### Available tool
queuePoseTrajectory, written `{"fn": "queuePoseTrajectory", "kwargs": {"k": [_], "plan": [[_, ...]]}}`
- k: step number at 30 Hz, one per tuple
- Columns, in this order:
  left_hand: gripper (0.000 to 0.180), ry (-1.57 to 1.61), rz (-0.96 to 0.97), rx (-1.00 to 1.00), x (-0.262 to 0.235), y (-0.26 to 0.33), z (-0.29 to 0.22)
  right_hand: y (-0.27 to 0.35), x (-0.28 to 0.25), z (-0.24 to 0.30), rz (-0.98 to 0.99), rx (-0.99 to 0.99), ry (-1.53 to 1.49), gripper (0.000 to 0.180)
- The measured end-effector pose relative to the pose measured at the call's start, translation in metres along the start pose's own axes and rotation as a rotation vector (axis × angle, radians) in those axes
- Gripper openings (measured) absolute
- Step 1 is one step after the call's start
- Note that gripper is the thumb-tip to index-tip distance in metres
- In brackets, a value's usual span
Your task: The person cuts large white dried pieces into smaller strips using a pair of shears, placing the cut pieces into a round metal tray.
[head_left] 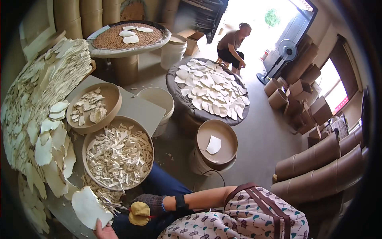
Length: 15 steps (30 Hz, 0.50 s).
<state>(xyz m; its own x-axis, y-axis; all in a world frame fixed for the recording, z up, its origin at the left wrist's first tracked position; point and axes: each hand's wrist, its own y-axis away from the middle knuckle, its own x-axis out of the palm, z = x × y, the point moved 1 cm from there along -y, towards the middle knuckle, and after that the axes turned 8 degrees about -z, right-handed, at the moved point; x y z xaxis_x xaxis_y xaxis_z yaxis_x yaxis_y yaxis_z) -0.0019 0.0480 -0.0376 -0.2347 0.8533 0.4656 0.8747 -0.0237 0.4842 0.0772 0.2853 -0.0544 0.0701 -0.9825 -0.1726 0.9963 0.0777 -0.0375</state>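
Grey table (137, 107), 2 round trays (109, 95), slice heap (36, 103)

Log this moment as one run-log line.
left hand: holds pale slice | right hand: gloved, holds scissors at slice | tray of cut strips ahead

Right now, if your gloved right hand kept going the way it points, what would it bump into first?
Most likely the pale flat slice held by the left hand. The right hand points leftward with scissors whose tips already seem to reach its edge, though depth is unclear.
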Motion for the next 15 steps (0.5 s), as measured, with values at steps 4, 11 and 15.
{"fn": "queuePoseTrajectory", "kwargs": {"k": [4,11,15], "plan": [[0.027,-0.036,-0.046,0.055,0.006,0.002,-0.002,-0.001,0.006,-0.008,0.055,0.190,-0.283,0.026],[0.044,-0.086,-0.097,0.223,0.028,0.026,-0.017,-0.001,0.006,0.005,0.048,0.144,-0.169,0.034],[0.057,-0.009,-0.099,0.228,-0.002,0.016,-0.008,-0.007,0.000,0.007,0.000,-0.180,-0.132,0.022]]}}
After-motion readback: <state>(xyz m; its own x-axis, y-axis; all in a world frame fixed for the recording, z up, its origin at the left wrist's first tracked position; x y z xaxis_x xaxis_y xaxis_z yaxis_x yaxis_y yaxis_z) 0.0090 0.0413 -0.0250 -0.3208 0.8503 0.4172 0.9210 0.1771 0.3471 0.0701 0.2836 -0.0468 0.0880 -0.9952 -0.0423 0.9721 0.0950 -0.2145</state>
